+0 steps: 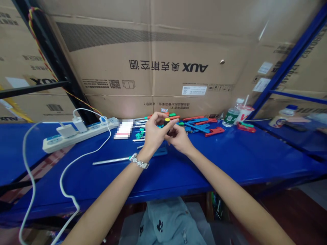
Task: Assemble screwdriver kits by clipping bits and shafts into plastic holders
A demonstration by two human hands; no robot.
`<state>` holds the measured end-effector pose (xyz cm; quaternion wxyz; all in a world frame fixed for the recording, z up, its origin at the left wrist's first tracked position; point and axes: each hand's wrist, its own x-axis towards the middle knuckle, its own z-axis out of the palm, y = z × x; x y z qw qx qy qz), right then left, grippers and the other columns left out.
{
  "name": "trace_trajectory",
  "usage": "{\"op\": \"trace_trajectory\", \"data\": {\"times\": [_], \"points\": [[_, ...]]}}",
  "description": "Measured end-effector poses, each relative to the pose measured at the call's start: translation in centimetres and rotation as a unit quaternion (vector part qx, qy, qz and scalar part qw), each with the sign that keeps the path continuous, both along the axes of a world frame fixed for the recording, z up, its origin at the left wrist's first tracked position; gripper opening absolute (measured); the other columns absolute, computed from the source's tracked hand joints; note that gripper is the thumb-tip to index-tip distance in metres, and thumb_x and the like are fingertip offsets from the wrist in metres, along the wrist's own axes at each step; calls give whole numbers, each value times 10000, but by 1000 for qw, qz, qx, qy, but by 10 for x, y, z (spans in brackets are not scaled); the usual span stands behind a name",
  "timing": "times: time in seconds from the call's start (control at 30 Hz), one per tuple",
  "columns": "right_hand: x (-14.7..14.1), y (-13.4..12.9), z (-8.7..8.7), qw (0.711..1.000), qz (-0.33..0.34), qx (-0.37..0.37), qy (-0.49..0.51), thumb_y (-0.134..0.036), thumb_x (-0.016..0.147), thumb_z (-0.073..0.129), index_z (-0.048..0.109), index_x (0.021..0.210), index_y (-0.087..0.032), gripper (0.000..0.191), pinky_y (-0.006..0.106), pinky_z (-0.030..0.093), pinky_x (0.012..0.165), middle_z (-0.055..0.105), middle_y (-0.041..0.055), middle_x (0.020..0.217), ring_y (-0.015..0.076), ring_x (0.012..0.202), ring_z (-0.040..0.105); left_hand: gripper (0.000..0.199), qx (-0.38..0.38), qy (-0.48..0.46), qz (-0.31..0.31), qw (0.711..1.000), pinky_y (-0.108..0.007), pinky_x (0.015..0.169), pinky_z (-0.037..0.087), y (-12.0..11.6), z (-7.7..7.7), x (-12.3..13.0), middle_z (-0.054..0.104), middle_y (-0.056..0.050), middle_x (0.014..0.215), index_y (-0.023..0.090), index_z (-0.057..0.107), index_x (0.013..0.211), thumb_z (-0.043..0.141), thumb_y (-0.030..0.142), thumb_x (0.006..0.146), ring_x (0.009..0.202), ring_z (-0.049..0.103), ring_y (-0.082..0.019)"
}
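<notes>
Above the blue tabletop, both of my hands meet around a small dark piece with a round yellow end (167, 119). My left hand (155, 132), with a bracelet on its wrist, has its fingers curled about the piece. From the other side my right hand (181, 139) pinches at its lower part, most of which the fingers hide. Below the left hand lies a metal rod with a teal end (111, 161), close to a flat blue plastic part (160, 151). Behind the hands are several metal rods with small teal pieces (140, 134).
Blue plastic parts (200, 126) and red ones (214, 131) lie right of the hands. A water bottle (230, 116) and a cup with a straw (244, 113) stand further right. A white power strip (76, 135) with cables runs along the left. A large cardboard sheet (163, 44) closes the back.
</notes>
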<state>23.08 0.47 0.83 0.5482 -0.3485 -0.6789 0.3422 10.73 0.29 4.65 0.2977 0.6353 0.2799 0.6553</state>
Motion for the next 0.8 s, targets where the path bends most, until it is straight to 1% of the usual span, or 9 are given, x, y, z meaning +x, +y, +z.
{"op": "trace_trajectory", "data": {"times": [0.07, 0.13, 0.23, 0.3, 0.4, 0.57, 0.67, 0.73, 0.8], "points": [[-5, 2, -6, 1000, -28, -5, 9, -528, 687, 864, 406, 709, -246, 538, 257, 368, 451, 424, -80, 579, 114, 491, 464, 359, -1, -21, -9, 1000, -302, 749, 566, -1, 0, 1, 749, -31, 814, 198, 639, 856, 857, 470, 770, 784, 725, -178], [-7, 0, -6, 999, -22, -22, 16, -534, 697, 856, 422, 766, -248, 524, 252, 370, 433, 463, -75, 609, 108, 484, 460, 312, 1, -1, -44, 999, -320, 794, 577, -1, 2, -3, 772, -51, 865, 197, 676, 904, 783, 484, 849, 846, 743, -196], [0, -8, 3, 996, 65, -60, 6, -580, 758, 799, 507, 947, -237, 488, 252, 387, 400, 568, -47, 705, 112, 470, 513, 306, 8, 80, -104, 991, -368, 944, 566, 0, 6, -14, 790, -85, 1020, 207, 730, 987, 608, 488, 982, 1033, 737, -225], [5, -12, 12, 990, 118, -73, -26, -647, 823, 709, 548, 928, -220, 468, 251, 387, 386, 578, -36, 660, 123, 465, 539, 351, 13, 117, -123, 985, -400, 1025, 536, 0, 8, -19, 782, -89, 1106, 220, 744, 1016, 515, 486, 1029, 1137, 706, -236], [9, -14, 18, 992, 100, -51, -50, -650, 820, 721, 559, 825, -213, 466, 237, 360, 389, 566, -42, 585, 110, 442, 509, 371, 16, 126, -111, 986, -415, 1059, 511, 0, 7, -20, 766, -93, 1166, 231, 733, 1090, 462, 483, 1053, 1175, 685, -237], [6, -12, 15, 996, 72, -37, -49, -623, 816, 746, 560, 794, -215, 449, 235, 347, 391, 572, -48, 558, 96, 409, 466, 287, 17, 130, -64, 989, -365, 954, 540, 0, 5, -21, 728, -109, 1232, 228, 694, 1174, 599, 431, 994, 1085, 694, -219], [7, -12, 13, 996, 64, -41, -40, -617, 825, 733, 601, 847, -210, 429, 239, 363, 374, 597, -32, 584, 113, 430, 489, 296, 24, 144, -45, 988, -356, 890, 555, 3, -1, -33, 747, -104, 1135, 204, 685, 1154, 645, 420, 956, 1020, 700, -213], [8, -11, 11, 997, 57, -45, -32, -615, 799, 753, 623, 862, -206, 434, 242, 392, 370, 609, -19, 622, 132, 481, 529, 312, 17, 174, -51, 983, -354, 853, 564, 5, -8, -42, 759, -93, 1067, 193, 683, 1133, 693, 416, 916, 983, 711, -218], [10, -9, 10, 997, 54, -48, -29, -596, 756, 792, 626, 824, -201, 433, 244, 424, 377, 611, -10, 655, 143, 533, 559, 353, 1, 198, -82, 977, -367, 867, 570, 6, -13, -47, 757, -98, 1100, 196, 681, 1163, 721, 420, 893, 1002, 715, -229]]}}
